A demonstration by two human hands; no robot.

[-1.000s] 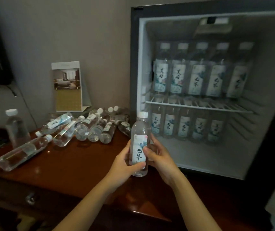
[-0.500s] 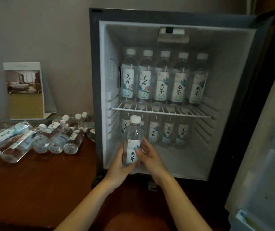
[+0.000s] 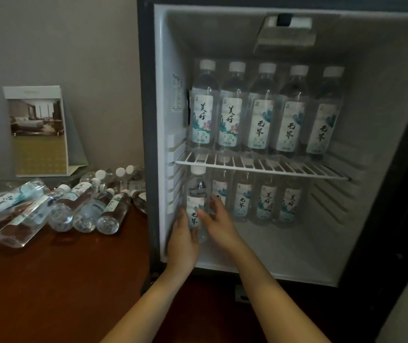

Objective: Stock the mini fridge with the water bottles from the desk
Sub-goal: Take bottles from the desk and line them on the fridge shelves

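Both hands, left (image 3: 181, 240) and right (image 3: 219, 225), grip one upright bottle (image 3: 197, 194); its cap could catch the near shelf (image 3: 259, 167) and tip.

A hotel room is indicated by the mini fridge (image 3: 259, 144), wooden desk (image 3: 61, 280) and room brochure (image 3: 38, 131)

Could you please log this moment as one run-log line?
step: placing clear plastic water bottle | holder: left hand, right hand | place: white mini fridge lower compartment, far left
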